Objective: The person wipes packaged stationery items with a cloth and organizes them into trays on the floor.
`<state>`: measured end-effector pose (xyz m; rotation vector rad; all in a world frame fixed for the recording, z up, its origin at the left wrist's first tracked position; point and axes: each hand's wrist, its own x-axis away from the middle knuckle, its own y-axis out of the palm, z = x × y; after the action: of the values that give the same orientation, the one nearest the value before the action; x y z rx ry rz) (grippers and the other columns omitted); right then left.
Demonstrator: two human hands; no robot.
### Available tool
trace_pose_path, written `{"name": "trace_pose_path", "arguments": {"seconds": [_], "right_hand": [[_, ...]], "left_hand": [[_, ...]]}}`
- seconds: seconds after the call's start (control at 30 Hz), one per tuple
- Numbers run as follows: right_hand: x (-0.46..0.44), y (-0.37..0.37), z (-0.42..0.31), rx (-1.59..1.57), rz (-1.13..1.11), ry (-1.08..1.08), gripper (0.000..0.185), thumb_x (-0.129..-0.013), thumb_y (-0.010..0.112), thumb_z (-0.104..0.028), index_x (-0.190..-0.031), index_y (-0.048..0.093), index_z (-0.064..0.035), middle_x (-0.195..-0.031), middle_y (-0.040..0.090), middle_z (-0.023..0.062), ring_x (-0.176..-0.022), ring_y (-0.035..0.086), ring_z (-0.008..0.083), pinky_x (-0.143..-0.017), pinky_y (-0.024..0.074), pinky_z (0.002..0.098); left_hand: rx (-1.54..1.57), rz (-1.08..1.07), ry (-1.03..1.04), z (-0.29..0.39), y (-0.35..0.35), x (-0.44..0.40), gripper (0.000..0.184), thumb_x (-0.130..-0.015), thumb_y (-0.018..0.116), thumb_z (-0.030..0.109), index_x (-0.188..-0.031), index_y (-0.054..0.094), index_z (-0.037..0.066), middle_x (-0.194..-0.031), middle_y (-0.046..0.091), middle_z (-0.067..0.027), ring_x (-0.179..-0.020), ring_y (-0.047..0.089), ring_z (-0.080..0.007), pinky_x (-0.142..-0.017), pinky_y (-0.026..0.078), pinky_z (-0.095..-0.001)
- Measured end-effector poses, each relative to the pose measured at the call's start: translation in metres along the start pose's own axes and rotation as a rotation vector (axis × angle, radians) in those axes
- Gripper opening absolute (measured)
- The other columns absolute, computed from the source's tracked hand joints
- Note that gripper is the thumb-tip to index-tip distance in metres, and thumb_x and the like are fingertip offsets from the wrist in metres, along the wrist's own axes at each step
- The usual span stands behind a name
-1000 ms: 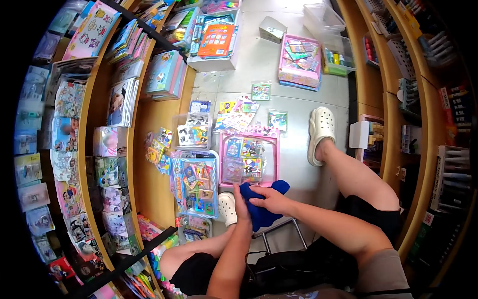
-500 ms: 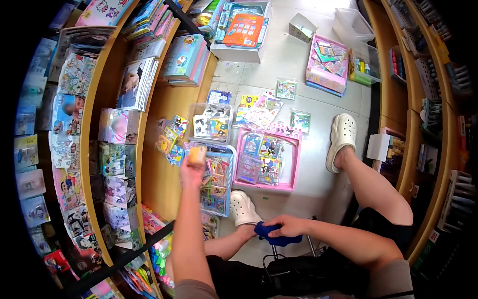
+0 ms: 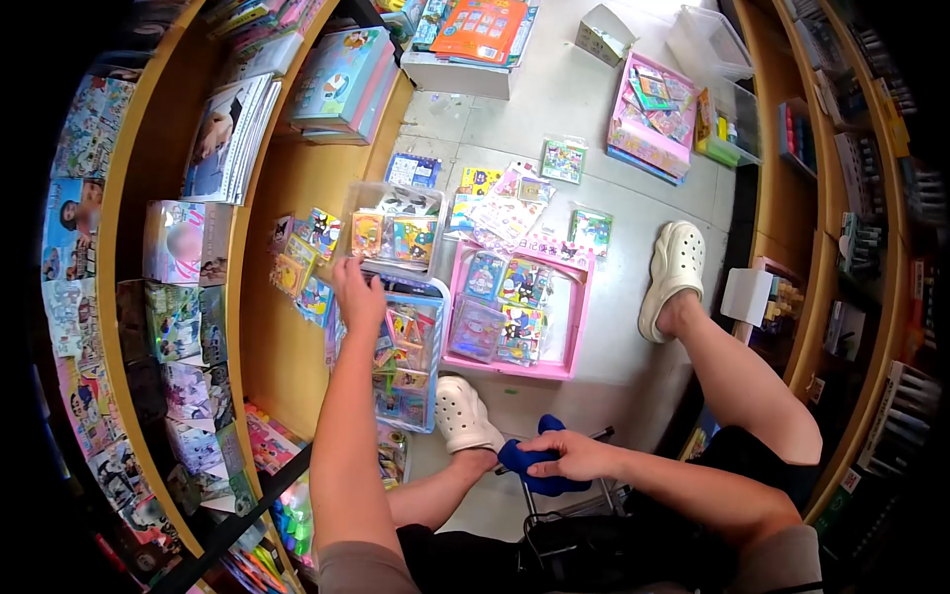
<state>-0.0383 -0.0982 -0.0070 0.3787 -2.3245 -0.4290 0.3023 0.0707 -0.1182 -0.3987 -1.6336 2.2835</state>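
My left hand is open, its fingers apart at the near edge of a clear plastic bin. Inside that bin an orange card pack lies left of a yellow one. Below my left hand is a blue-rimmed basket filled with small packs, partly covered by my forearm. My right hand grips a blue cloth-like piece beside the metal legs of a small stand between my legs. A pink box with several cartoon packs sits right of the basket.
Loose packs lie on the wooden shelf at left, and more on the floor. Farther off are a white box of booklets, a pink box and clear bins. Stocked shelves flank both sides; my white clogs are on the floor.
My left hand has let go of the orange pack, which now lies in the clear bin, and has moved left. My right hand stays on the blue piece. The view has shifted slightly.
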Motion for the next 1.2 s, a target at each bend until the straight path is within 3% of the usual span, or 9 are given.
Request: {"name": "trace_pose_path", "arguments": {"seconds": [0.1,0.2,0.33,0.37,0.57,0.87,1.03,1.13,1.2], "right_hand": [[0.001,-0.002,0.0,0.02,-0.006,0.038,0.043,-0.083,0.061,-0.018,-0.122,0.051,-0.004,-0.112,0.055,0.0136,-0.104,0.052,0.0218,-0.093,0.0368,0.0287],[0.005,-0.006,-0.004,0.012,0.005,0.079,0.043,-0.083,0.062,-0.021,-0.122,0.051,-0.0056,-0.11,0.053,0.0143,-0.104,0.051,0.0229,-0.093,0.0363,0.0293],[0.004,-0.011,-0.001,0.011,0.04,0.061,0.044,-0.083,0.062,-0.024,-0.122,0.051,-0.0076,-0.106,0.053,0.0135,-0.102,0.051,0.0231,-0.091,0.0369,0.0295],[0.004,-0.013,-0.004,0.022,0.035,0.09,0.045,-0.083,0.063,-0.024,-0.123,0.05,-0.0068,-0.104,0.054,0.0094,-0.1,0.051,0.0186,-0.091,0.0366,0.0273],[0.002,-0.013,-0.006,-0.038,0.074,0.067,0.044,-0.083,0.064,-0.024,-0.121,0.052,-0.0064,-0.096,0.053,0.0088,-0.093,0.052,0.0188,-0.085,0.039,0.0277],[-0.001,-0.009,-0.001,-0.081,0.102,0.082,0.044,-0.082,0.064,-0.024,-0.121,0.052,-0.0075,-0.099,0.054,0.0087,-0.094,0.053,0.0181,-0.085,0.0394,0.0272],[-0.002,-0.005,-0.003,-0.081,0.121,0.067,0.044,-0.083,0.063,-0.023,-0.122,0.051,-0.0072,-0.102,0.055,0.009,-0.096,0.052,0.0182,-0.087,0.039,0.027],[-0.004,-0.004,-0.005,-0.07,0.123,0.082,0.044,-0.083,0.063,-0.022,-0.122,0.051,-0.0067,-0.106,0.055,0.0097,-0.098,0.052,0.0182,-0.088,0.0385,0.027],[-0.004,-0.004,-0.005,-0.094,0.125,0.095,0.044,-0.083,0.063,-0.022,-0.122,0.051,-0.0064,-0.107,0.056,0.01,-0.099,0.052,0.0182,-0.089,0.0383,0.0271]], "left_hand": [[0.009,0.035,0.0,0.01,0.024,-0.019,0.05,-0.071,0.065,0.007,-0.114,0.041,-0.003,-0.126,0.038,-0.022,-0.119,0.036,-0.0362,-0.1,0.03,-0.0409],[0.001,-0.03,-0.056,0.007,0.039,-0.041,0.055,-0.071,0.065,0.007,-0.117,0.038,-0.003,-0.126,0.038,-0.023,-0.119,0.036,-0.0368,-0.1,0.03,-0.041],[-0.092,-0.121,-0.234,0.011,0.045,-0.061,0.048,-0.069,0.067,0.009,-0.108,0.041,-0.002,-0.117,0.045,-0.0207,-0.112,0.041,-0.037,-0.095,0.034,-0.042],[-0.152,-0.071,-0.234,0.006,0.052,-0.063,0.047,-0.069,0.068,0.012,-0.105,0.041,0.0,-0.113,0.047,-0.0186,-0.108,0.044,-0.0354,-0.092,0.035,-0.043],[-0.314,-0.002,-0.294,0.015,0.055,-0.068,0.048,-0.068,0.069,0.016,-0.105,0.041,0.004,-0.111,0.048,-0.0169,-0.108,0.045,-0.0332,-0.088,0.036,-0.0451],[-0.047,0.273,-0.127,0.002,0.031,-0.067,0.052,-0.062,0.068,0.023,-0.101,0.042,0.002,-0.103,0.047,-0.0165,-0.094,0.048,-0.0339,-0.082,0.038,-0.0457],[-0.179,0.443,-0.347,-0.001,-0.005,-0.083,0.056,-0.066,0.067,0.028,-0.107,0.042,-0.001,-0.114,0.045,-0.0197,-0.107,0.043,-0.0355,-0.089,0.035,-0.0471],[-0.201,0.401,0.024,0.009,0.004,-0.07,0.058,-0.069,0.065,0.024,-0.113,0.04,-0.003,-0.12,0.042,-0.0216,-0.114,0.039,-0.0371,-0.094,0.032,-0.0473],[0.039,0.248,0.193,0.039,0.029,-0.04,0.051,-0.069,0.062,0.013,-0.112,0.042,-0.005,-0.12,0.042,-0.0226,-0.115,0.039,-0.0378,-0.097,0.032,-0.045]]}}
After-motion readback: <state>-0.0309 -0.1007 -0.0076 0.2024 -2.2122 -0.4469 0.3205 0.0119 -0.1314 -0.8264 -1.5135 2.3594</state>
